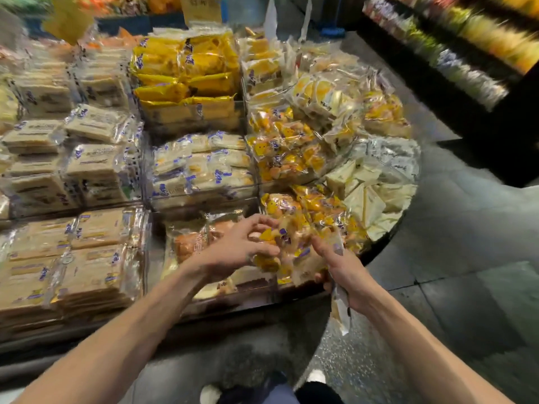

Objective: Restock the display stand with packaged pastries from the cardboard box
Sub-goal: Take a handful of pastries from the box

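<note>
Pastry packets point(287, 252): a bunch of them in crinkly clear film printed yellow and purple, with small round golden pieces inside. They are caught between your two hands at the near right corner of the display stand point(388, 237), just in front of a heap of the same sort.

Your left hand point(242, 246) has its fingers curled over the top of the bunch and its thumb pressed against the near side. Your right hand point(344, 269) lays its forefinger straight along the right edge, with the other fingers hooked underneath. A limp strip of clear wrapper point(339, 307) hangs from that palm. It is possibly one more packet, but blur spoils the detail.

The stand has a dark curved rim and clear plastic dividers.
- Left bays: flat square cakes point(87, 170), pale beige, stacked in glossy sleeves.
- Top centre: gold foil packs point(186, 83), shiny and pillow-shaped.
- Middle: cream-coloured buns point(201, 167) in film with blue print.
- Right edge: pale triangular wedges point(370, 196), packed close.
- Near bay, under your left wrist: an orange-brown bun packet point(189, 243).

The floor point(335, 360) below is speckled grey, and your shoes point(316, 376) have white toes. The shelf point(437, 53) at upper right is smeared to streaks.
</note>
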